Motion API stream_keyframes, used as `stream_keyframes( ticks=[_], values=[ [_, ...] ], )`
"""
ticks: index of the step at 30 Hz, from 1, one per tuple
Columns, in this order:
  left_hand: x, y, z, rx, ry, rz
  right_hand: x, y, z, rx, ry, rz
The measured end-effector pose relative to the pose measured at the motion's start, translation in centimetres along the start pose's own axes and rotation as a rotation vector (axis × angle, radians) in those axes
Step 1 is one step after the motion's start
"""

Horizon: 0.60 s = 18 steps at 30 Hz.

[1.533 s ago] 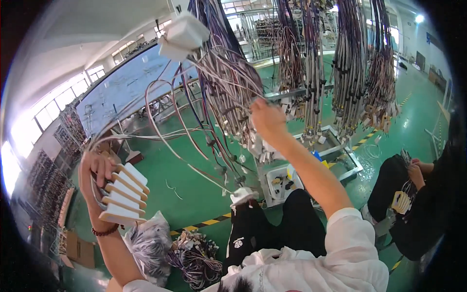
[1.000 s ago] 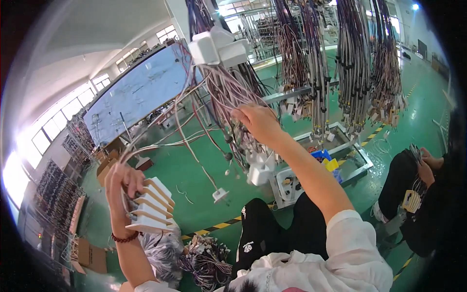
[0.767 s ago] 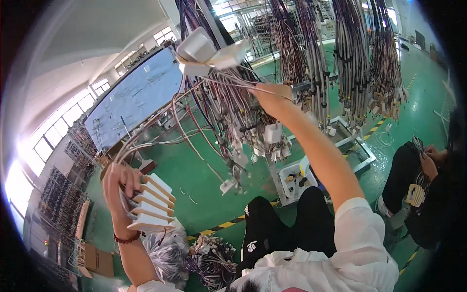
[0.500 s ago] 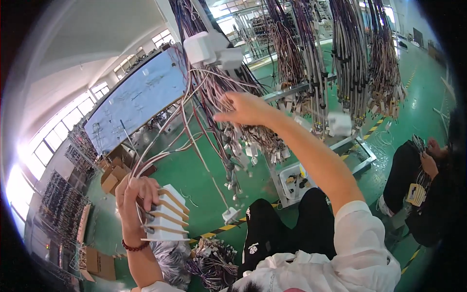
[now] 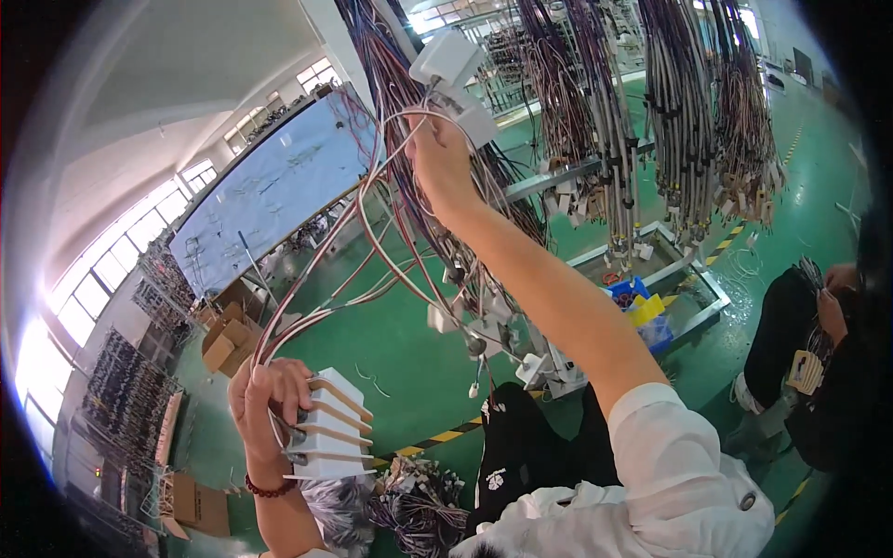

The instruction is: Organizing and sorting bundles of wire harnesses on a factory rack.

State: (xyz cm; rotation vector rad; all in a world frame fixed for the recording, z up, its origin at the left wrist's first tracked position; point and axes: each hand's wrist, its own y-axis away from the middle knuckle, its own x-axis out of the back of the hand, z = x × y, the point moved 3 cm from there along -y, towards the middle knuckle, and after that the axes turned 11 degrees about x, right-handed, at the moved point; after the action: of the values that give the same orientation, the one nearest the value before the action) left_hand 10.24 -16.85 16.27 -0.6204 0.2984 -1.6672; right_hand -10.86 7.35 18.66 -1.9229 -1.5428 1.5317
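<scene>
While the left hand (image 5: 270,402) stays low with its fingers closed on a run of wires (image 5: 271,330), the right hand (image 5: 437,156) has moved up from where it was half a second ago. It was then spread across the middle of the hanging bundle (image 5: 386,70); now it is just under the two white boxes (image 5: 448,58), fingers bent at the wires there (how firmly they grip, I cannot tell).

The white blocks (image 5: 333,423) with tan edges are stacked beside the left fingers, as before, and the wires rise from that hand toward the bundle. The white boxes sit a little further right than they did, one above the other.

A blurred white piece that was above the right forearm has gone from that spot. The blue bin (image 5: 657,335) and yellow bin (image 5: 646,311), hidden earlier, now show beyond the arm.

On the floor near the left forearm lie a bag (image 5: 339,511) and a wire heap (image 5: 419,507). At far right, a co-worker's hand (image 5: 831,314) is at other wires, much as before.
</scene>
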Motion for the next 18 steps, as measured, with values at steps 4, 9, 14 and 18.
stream_keyframes(
  ticks=[4,9,14,18],
  values=[
    [0.3,0.5,-0.7,0.046,-0.162,0.041,-0.9,-1.9,-0.1,0.245,0.063,0.001],
    [0.6,0.5,-0.9,0.062,-0.193,0.012,0.0,-4.3,-1.5,0.641,0.56,-0.178],
    [1.9,0.8,-0.6,0.02,-0.033,0.072,1.7,-4.2,-2.1,0.511,1.274,-0.269],
    [1.3,0.7,0.1,-0.068,0.008,0.099,4.8,-7.0,0.2,0.426,1.355,-0.25]
  ],
)
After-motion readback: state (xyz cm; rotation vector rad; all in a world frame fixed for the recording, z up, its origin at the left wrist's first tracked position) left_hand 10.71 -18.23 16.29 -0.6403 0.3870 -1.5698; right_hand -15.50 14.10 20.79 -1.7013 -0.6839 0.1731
